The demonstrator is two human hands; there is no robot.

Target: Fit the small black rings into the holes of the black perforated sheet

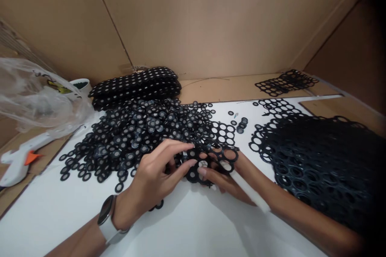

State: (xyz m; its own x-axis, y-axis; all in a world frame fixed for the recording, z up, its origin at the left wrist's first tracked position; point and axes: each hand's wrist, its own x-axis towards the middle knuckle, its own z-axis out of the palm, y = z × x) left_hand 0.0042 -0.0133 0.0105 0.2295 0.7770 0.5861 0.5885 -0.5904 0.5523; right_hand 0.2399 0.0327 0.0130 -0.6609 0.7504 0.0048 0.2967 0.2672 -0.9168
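Two hands (157,172) on black lattice (211,160), white tabletop (187,225), cardboard walls (211,16)

A single head-worn camera looked forward and steeply down onto the white tabletop (193,225) from close above it. It faced the cardboard walls (211,20) behind, with both forearms entering from the bottom edge; no second view existed.

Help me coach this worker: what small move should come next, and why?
Probably press the next disc out of the black sheet: the left hand pinches its edge, the right hand supports it from below, and at least one filled ring shows between the fingertips.
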